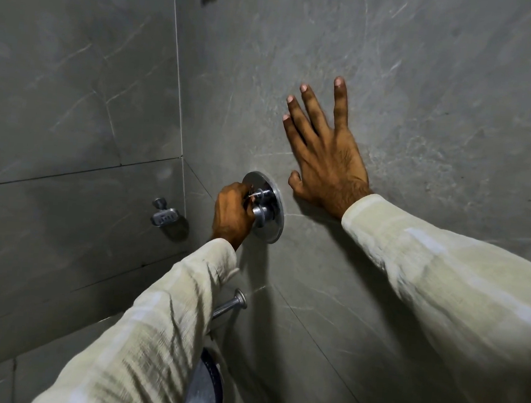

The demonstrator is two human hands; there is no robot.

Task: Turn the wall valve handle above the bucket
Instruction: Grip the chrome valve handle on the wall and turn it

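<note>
Gripping the valve handle (259,197) on its chrome plate (270,221), the left hand (232,213) is positioning to turn it; the right hand (323,155) is lying open, flat against the wall (428,87), likely bracing. The bucket (206,389) is sitting below.

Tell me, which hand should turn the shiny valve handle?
The left hand. Its fingers are already wrapped on the valve handle of the round plate. The right hand lies flat and spread on the wall, apart from the handle.

My left hand (232,213) grips the valve handle (261,212) on its round chrome plate (274,215), above the bucket (206,389); my right hand (326,155) lies flat on the wall (428,87) beside the plate.
</note>
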